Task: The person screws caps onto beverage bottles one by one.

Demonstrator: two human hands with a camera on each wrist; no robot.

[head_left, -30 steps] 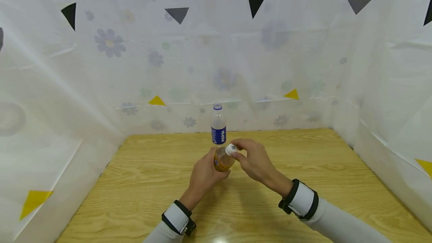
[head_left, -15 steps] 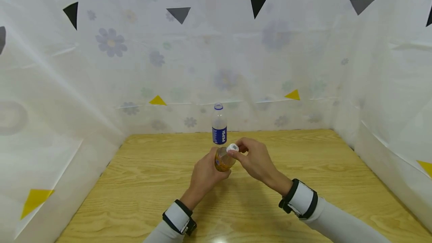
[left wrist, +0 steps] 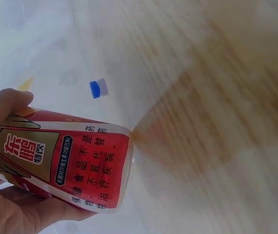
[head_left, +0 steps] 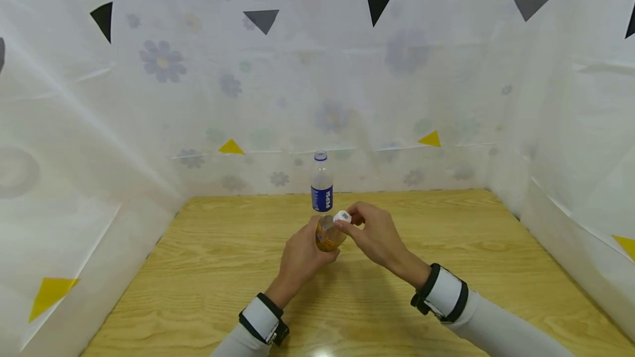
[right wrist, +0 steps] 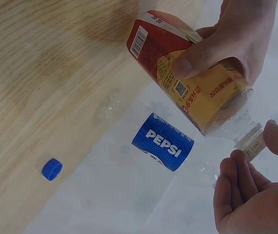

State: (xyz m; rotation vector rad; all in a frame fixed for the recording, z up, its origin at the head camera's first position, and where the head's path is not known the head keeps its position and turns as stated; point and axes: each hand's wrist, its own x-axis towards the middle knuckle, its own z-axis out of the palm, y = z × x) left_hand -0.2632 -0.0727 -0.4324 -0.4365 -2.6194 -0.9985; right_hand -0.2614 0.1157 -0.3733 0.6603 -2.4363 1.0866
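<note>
My left hand (head_left: 303, 258) grips a small drink bottle (right wrist: 192, 80) round its body. The bottle has a red and gold label and leans with its neck toward my right hand (head_left: 379, 236). Thumb and fingers of that hand pinch the white cap (head_left: 343, 217) at the bottle's mouth. In the left wrist view the lower red part of the drink bottle (left wrist: 90, 161) shows, its base close over the table. Behind the hands a clear Pepsi bottle (head_left: 322, 180) with a blue label stands upright, without a cap on its blue-ringed mouth.
A blue cap (right wrist: 52, 169) lies on the wooden table (head_left: 208, 269) near the Pepsi bottle; my right hand hides it in the head view. White sheeting (head_left: 278, 98) with flowers and coloured triangles rises at the table's back and sides.
The white cap has turned a little, and the right thumb and fingers have shifted their pinch on it. The left hand and both bottles stay about where they were.
</note>
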